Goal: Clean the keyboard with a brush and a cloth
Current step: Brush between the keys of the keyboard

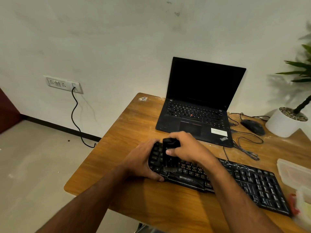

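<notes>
A black keyboard [244, 182] lies aslant across the wooden desk [134, 125], its left end nearer the laptop. My left hand [143, 162] grips that left end, thumb on the front edge. My right hand [186, 148] holds a black brush [168, 153] upright, its bristles down on the keys near the left side. A cloth does not show clearly; something red and pale [301, 204] lies at the right edge of the frame.
An open black laptop [198, 105] stands behind the keyboard. To its right are a black mouse [253, 126] with tangled cables and a white plant pot [284, 121]. A clear plastic container [294, 172] sits at the desk's right. A wall socket with a cable hangs left.
</notes>
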`<state>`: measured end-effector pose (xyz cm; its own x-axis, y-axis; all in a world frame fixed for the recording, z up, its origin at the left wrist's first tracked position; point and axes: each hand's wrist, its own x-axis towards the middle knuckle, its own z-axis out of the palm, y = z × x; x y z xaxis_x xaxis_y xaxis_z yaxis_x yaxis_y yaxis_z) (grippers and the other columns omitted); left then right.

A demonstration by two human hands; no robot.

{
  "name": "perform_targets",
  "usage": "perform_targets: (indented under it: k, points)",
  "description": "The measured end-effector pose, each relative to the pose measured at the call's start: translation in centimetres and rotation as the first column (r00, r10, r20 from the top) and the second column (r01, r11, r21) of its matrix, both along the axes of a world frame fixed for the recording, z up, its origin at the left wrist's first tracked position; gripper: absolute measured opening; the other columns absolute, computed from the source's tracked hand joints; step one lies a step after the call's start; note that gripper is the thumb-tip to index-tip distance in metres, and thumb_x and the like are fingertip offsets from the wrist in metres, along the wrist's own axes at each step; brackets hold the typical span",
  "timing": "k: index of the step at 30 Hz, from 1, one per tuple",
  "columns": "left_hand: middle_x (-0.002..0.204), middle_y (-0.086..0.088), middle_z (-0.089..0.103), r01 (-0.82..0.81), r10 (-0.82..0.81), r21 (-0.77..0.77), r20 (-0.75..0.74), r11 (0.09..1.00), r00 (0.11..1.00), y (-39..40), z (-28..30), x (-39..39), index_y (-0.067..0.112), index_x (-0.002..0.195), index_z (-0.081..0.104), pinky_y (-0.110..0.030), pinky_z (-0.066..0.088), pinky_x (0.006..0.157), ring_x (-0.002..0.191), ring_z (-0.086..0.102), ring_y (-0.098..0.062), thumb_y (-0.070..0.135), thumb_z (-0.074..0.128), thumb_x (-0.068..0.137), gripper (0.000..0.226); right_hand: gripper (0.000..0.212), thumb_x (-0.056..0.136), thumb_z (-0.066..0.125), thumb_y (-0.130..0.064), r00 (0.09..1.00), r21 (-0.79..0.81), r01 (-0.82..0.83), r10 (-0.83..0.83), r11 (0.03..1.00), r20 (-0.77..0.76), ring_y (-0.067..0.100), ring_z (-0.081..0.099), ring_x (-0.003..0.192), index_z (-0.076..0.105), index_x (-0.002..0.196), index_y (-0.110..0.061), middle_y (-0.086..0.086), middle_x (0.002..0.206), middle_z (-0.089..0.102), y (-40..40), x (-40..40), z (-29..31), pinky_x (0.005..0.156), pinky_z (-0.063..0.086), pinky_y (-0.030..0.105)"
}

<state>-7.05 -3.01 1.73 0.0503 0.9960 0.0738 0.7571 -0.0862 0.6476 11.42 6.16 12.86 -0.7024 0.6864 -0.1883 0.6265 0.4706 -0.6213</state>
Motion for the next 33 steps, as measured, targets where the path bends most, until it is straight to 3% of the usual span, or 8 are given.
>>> perform_targets:
  k: [3, 7, 11, 15, 22, 26, 31, 33]
  points:
    - [0.142, 0.026, 0.046, 0.002, -0.002, 0.002, 0.006, 1.0, 1.0, -0.1, 0.0, 0.0, 0.037, 0.153, 0.031, -0.04, 0.039, 0.117, 0.131, 0.043, 0.004, 0.068, 0.093, 0.053, 0.121, 0.021, 0.087, 0.075, -0.019, 0.993, 0.006, 0.033, -0.032, 0.999, -0.114, 0.012, 0.062, 0.097, 0.065, 0.104, -0.025, -0.006, 0.101, 0.066, -0.5, -0.6, -0.3, 0.07, 0.049, 0.025]
    - [0.143, 0.024, 0.047, 0.0, 0.0, -0.001, 0.001, 1.0, 1.0, 0.0, -0.1, 0.0, 0.035, 0.152, 0.032, -0.041, 0.041, 0.116, 0.132, 0.045, 0.001, 0.069, 0.092, 0.052, 0.121, 0.02, 0.087, 0.075, -0.019, 0.997, -0.033, 0.023, -0.025, 0.999, -0.066, 0.013, 0.063, 0.1, 0.064, 0.102, -0.027, -0.006, 0.103, 0.067, -1.6, -0.2, -2.0, 0.087, 0.055, 0.038]
    - [0.146, 0.021, 0.044, -0.008, 0.008, -0.009, -0.022, 1.0, 1.0, -0.1, -0.1, 0.0, 0.033, 0.155, 0.027, -0.042, 0.038, 0.118, 0.134, 0.042, -0.001, 0.071, 0.091, 0.052, 0.127, 0.022, 0.086, 0.076, -0.018, 1.0, -0.059, -0.01, 0.01, 0.998, -0.001, 0.011, 0.065, 0.095, 0.067, 0.103, -0.029, -0.007, 0.101, 0.069, -0.3, 0.5, -0.3, 0.078, 0.056, 0.031]
    - [0.143, 0.024, 0.046, -0.001, 0.001, 0.007, -0.003, 1.0, 1.0, 0.0, -0.1, 0.0, 0.035, 0.153, 0.031, -0.038, 0.039, 0.117, 0.131, 0.043, 0.002, 0.067, 0.094, 0.054, 0.122, 0.027, 0.086, 0.076, -0.019, 0.993, -0.026, 0.036, -0.039, 0.999, -0.115, 0.012, 0.062, 0.102, 0.066, 0.108, -0.03, -0.008, 0.105, 0.066, -1.1, -0.2, -0.9, 0.087, 0.055, 0.036]
    - [0.145, 0.024, 0.044, -0.006, 0.006, -0.008, -0.006, 1.0, 1.0, 0.1, -0.5, -0.2, 0.035, 0.155, 0.027, -0.038, 0.038, 0.118, 0.133, 0.042, 0.001, 0.07, 0.092, 0.052, 0.128, 0.026, 0.086, 0.076, -0.018, 0.998, -0.088, -0.031, 0.026, 0.996, -0.065, 0.01, 0.063, 0.101, 0.067, 0.107, -0.029, -0.009, 0.104, 0.069, -0.8, 1.0, -0.5, 0.085, 0.056, 0.035]
    - [0.143, 0.024, 0.045, -0.006, 0.006, 0.014, -0.01, 1.0, 1.0, 0.1, -0.3, 0.0, 0.034, 0.154, 0.03, -0.031, 0.036, 0.116, 0.13, 0.042, 0.003, 0.067, 0.094, 0.053, 0.124, 0.028, 0.087, 0.075, -0.018, 0.99, -0.028, -0.012, 0.008, 1.0, -0.143, 0.009, 0.061, 0.105, 0.065, 0.108, -0.032, -0.012, 0.107, 0.066, -2.1, 0.5, -1.1, 0.09, 0.053, 0.034]
    - [0.146, 0.024, 0.04, -0.009, 0.009, 0.006, -0.011, 1.0, 1.0, 0.1, -0.3, 0.0, 0.035, 0.155, 0.024, -0.029, 0.034, 0.116, 0.133, 0.039, 0.001, 0.067, 0.093, 0.054, 0.127, 0.028, 0.085, 0.076, -0.021, 0.994, 0.134, -0.09, 0.08, 0.987, 0.079, 0.012, 0.059, 0.103, 0.065, 0.108, -0.031, -0.009, 0.109, 0.065, -2.4, 1.1, -0.3, 0.086, 0.052, 0.031]
    - [0.146, 0.024, 0.042, -0.007, 0.007, 0.012, -0.009, 1.0, 1.0, 0.1, -0.1, 0.0, 0.035, 0.155, 0.027, -0.03, 0.036, 0.116, 0.132, 0.04, 0.002, 0.066, 0.094, 0.053, 0.125, 0.027, 0.085, 0.076, -0.019, 0.999, 0.18, -0.044, 0.045, 0.983, 0.0, 0.01, 0.06, 0.1, 0.066, 0.108, -0.029, -0.01, 0.105, 0.066, -2.5, 0.9, 0.4, 0.082, 0.05, 0.027]
